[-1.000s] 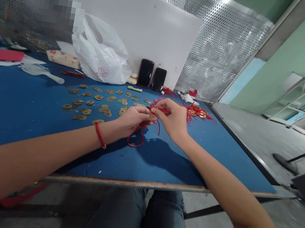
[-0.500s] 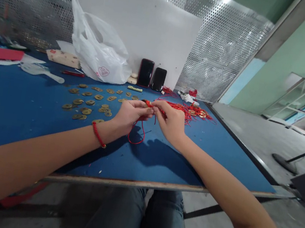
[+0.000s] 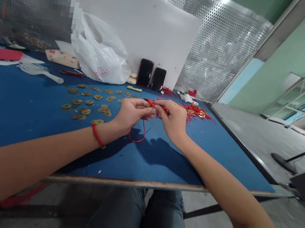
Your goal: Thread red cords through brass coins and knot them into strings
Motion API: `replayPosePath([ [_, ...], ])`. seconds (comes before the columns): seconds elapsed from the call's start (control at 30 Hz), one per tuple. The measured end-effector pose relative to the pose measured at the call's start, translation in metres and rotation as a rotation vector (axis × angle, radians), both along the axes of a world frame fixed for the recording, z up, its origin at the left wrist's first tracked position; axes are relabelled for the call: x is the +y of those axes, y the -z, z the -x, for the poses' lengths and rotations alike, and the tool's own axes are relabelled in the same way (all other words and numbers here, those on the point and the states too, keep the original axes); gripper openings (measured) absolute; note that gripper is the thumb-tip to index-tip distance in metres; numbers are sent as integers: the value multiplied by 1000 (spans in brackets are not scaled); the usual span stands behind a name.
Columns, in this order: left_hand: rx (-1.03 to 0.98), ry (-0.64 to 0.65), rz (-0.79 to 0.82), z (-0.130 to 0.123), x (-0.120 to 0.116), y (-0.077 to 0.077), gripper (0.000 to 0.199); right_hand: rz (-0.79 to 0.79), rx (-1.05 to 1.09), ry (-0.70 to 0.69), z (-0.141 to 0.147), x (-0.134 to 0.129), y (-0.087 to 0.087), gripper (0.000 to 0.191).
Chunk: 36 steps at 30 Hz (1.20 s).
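Observation:
Above the blue table, my left hand point(image 3: 134, 112) pinches a red cord point(image 3: 137, 141) whose loop hangs down beneath the fingers. A dark coin edge seems to show by its fingertips, though the fingers cover most of it. My right hand point(image 3: 172, 121) is closed on the same red cord, its thumb and forefinger meeting the left fingertips. Loose brass coins point(image 3: 86, 111) lie in small groups left of my hands. Just beyond my right hand spreads a pile of red cords with coins point(image 3: 199, 113).
A white plastic bag point(image 3: 100, 57) stands at the back, beside two dark phones point(image 3: 145, 73) leaning on a white board point(image 3: 144, 16). A yellowish small tool point(image 3: 134, 88) lies before them. At the left are a clear plastic scoop point(image 3: 42, 72) and a red packet point(image 3: 0, 53).
My right fingers have shifted slightly along the cord, and the short cord end that hung between my hands no longer shows there. The hanging loop stays nearly the same.

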<state>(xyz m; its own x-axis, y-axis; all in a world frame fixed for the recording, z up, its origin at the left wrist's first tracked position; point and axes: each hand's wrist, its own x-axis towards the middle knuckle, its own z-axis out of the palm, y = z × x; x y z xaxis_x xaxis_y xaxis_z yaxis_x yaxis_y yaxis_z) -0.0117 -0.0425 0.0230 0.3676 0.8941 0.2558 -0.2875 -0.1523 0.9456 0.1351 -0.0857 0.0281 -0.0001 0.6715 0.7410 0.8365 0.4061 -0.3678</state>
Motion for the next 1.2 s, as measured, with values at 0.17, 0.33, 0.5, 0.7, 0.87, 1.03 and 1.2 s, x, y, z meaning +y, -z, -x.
replayPosePath([
  [0.17, -25, -44, -99, -1, 4, 3, 26, 60, 139, -130, 0, 2, -1, 26],
  [0.33, -18, -74, -158, -1, 6, 5, 29, 139, 219, -174, 4, -1, -3, 22],
  [0.5, 13, -102, -163, -2, 4, 6, 25, 159, 186, -131, 5, -2, -6, 15],
  [0.7, 69, -18, 14, -1, 0, 1, 13, 180, -3, 9, 1, 2, -3, 15],
  [0.87, 31, 40, 141, 0, -1, -3, 11, 163, -60, -9, -2, 2, -3, 16],
  [1.03, -8, 101, 167, 1, 3, 1, 24, 162, -55, -39, 0, 1, -6, 18],
  [1.2, -49, 125, 201, 2, 7, 2, 21, 184, -9, -77, -3, 2, -8, 19],
])
